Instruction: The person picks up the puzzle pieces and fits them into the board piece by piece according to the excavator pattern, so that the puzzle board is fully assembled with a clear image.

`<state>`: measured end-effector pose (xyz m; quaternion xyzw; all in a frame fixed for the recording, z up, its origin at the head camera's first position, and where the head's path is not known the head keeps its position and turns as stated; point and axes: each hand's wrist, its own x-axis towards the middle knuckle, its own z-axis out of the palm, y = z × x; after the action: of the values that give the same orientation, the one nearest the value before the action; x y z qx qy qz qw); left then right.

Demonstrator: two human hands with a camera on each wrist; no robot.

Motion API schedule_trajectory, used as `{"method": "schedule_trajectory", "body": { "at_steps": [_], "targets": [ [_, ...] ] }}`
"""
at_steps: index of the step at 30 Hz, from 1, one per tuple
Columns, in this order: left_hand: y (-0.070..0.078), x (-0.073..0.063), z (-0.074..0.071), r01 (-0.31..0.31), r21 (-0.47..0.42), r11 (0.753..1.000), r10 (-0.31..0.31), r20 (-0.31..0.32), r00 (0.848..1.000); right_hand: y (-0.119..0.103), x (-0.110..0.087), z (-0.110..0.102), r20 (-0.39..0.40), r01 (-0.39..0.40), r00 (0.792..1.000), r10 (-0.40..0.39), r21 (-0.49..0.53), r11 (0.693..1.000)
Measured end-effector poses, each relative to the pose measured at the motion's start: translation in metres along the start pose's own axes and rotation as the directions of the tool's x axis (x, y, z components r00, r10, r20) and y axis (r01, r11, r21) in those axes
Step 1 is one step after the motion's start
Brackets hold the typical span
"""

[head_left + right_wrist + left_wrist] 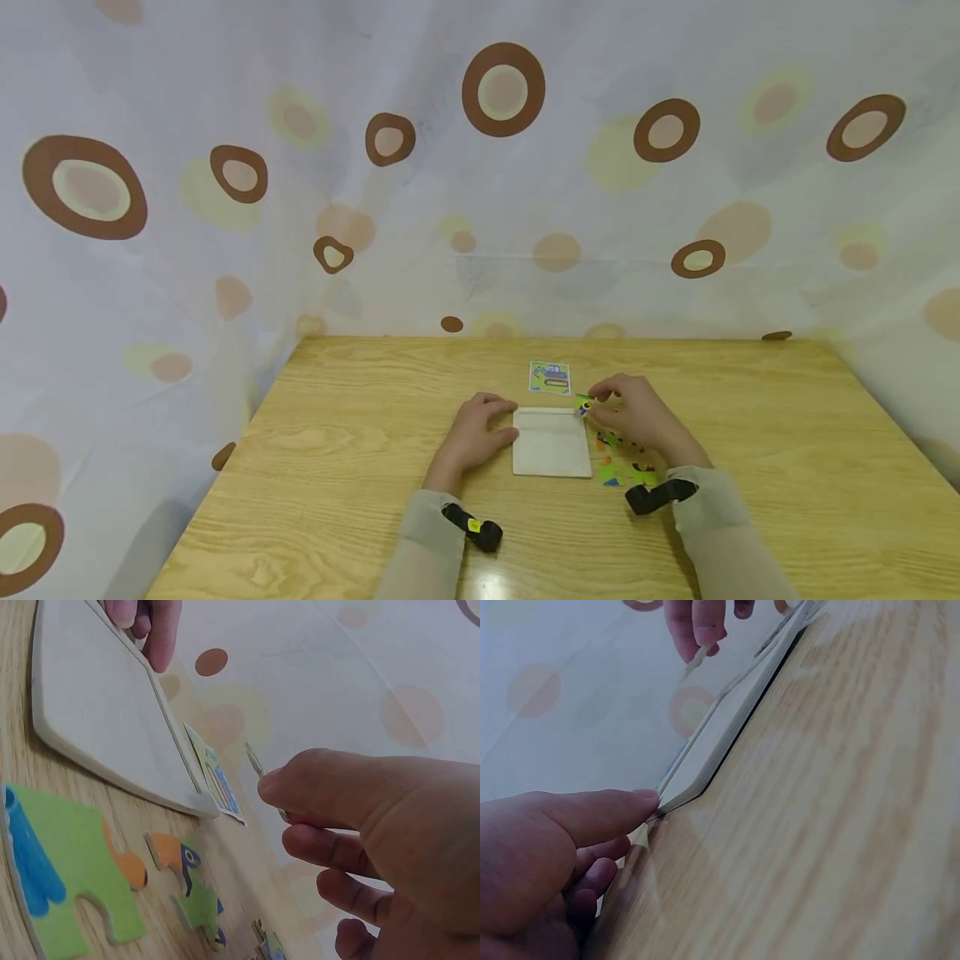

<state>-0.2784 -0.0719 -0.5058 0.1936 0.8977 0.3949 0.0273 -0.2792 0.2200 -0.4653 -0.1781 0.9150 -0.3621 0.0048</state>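
My right hand (633, 412) pinches a green jigsaw piece (583, 404) between thumb and fingers, raised at the far right corner of a white puzzle tray (551, 454). In the right wrist view the held piece (255, 759) is seen nearly edge-on. My left hand (476, 432) touches the tray's left side, its thumb (622, 811) straight against the edge. More jigsaw pieces (611, 473) lie on the table just right of the tray, some partly hidden by my right hand; one (75, 870) shows green with a blue bar.
A picture card (550, 377) with a blue and purple digger lies behind the tray. Everything rests on a wooden table (337, 467). A white curtain (420, 200) with brown and yellow spots hangs behind the table and at its sides.
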Motion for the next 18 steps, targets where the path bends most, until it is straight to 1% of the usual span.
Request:
{"method": "schedule_trajectory", "body": {
  "at_steps": [5,13,18],
  "targets": [
    [0.001,0.000,-0.001,0.000,-0.007,1.000,0.000,0.000,1.000,-0.007,0.002,0.001,0.021,-0.035,0.999,0.035,0.011,0.999],
    [0.002,0.000,-0.002,0.007,-0.015,1.000,-0.007,0.000,1.000,-0.015,0.008,0.008,0.028,0.016,0.999,-0.016,0.022,1.000],
    [0.002,-0.001,-0.001,0.008,-0.017,1.000,-0.008,0.004,1.000,-0.023,0.011,0.013,0.036,0.024,0.999,-0.025,0.034,0.999]
  ]
}}
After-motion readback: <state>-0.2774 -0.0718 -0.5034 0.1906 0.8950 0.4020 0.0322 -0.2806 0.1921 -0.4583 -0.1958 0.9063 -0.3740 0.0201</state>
